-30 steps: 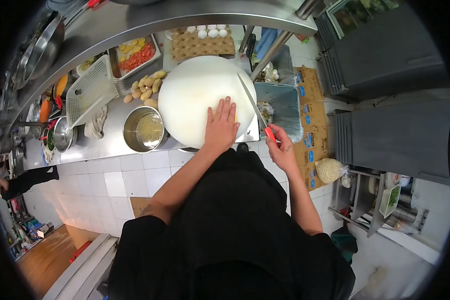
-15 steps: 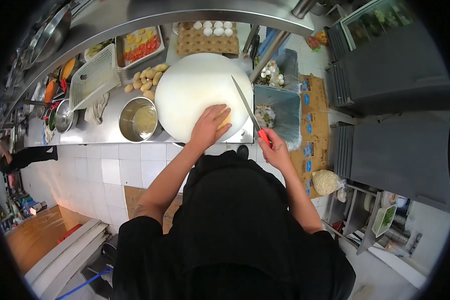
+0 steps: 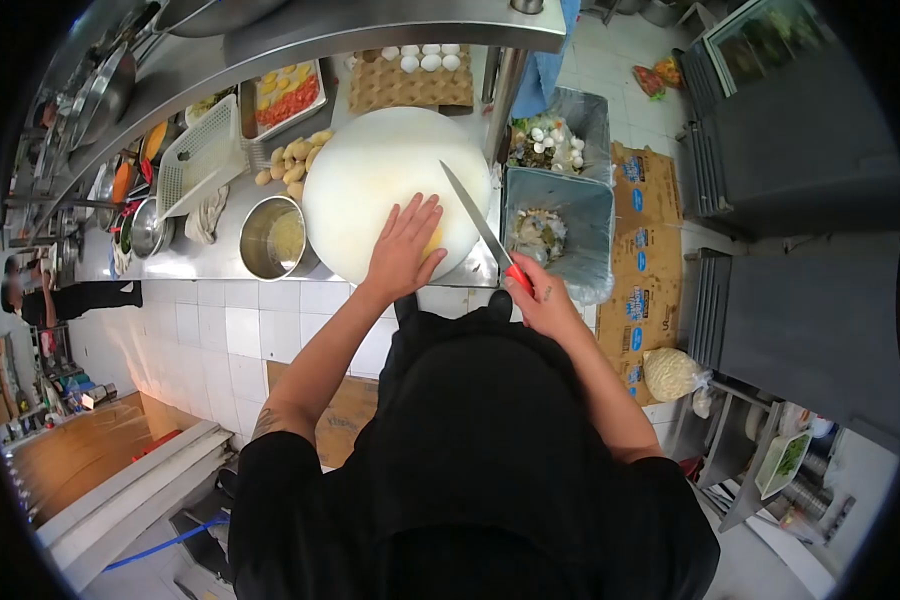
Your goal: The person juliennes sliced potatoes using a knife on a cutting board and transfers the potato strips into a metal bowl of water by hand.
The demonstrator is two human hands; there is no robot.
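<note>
My left hand (image 3: 400, 245) lies flat, fingers stretched, on a round white cutting board (image 3: 370, 150). Under its palm and fingers a yellow piece, apparently peeled potato (image 3: 434, 240), is mostly covered. In my right hand (image 3: 543, 297), at the board's right edge, is a knife (image 3: 475, 215) with a red handle. Its long blade points up and left over the board, clear of my left hand. Whole potatoes (image 3: 295, 160) are heaped at the board's left. Beside them stands a metal pot (image 3: 255, 240) with pale yellow contents.
An egg carton (image 3: 400, 92) sits behind the board. Left of it are a tray (image 3: 320, 98) of red and yellow pieces, a white plastic basket (image 3: 185, 185) and a cloth (image 3: 206, 215). Waste bins (image 3: 598, 235) stand right of the counter. Another person (image 3: 65, 300) is far left.
My left hand's fingers have straightened and lie flatter over the yellow piece. The knife stays in my right hand, tilted a little more to the left. The camera view has shifted.
</note>
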